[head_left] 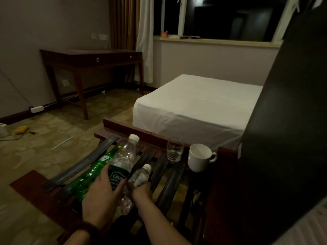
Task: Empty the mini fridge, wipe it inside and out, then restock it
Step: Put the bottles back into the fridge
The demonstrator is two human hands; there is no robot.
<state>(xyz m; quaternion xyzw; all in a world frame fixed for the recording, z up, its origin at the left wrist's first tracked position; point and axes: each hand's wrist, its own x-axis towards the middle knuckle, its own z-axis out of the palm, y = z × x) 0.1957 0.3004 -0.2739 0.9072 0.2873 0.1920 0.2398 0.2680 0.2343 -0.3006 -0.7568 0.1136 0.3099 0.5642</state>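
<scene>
Emptying seems in hand: on the luggage rack (113, 144), the left hand (102, 191) rests flat-fingered on the big water bottle (123, 161) beside the green bottle (90, 175), the right hand (141, 190) grips the small bottle (142, 175) near the front edge; next, release both steadily
</scene>
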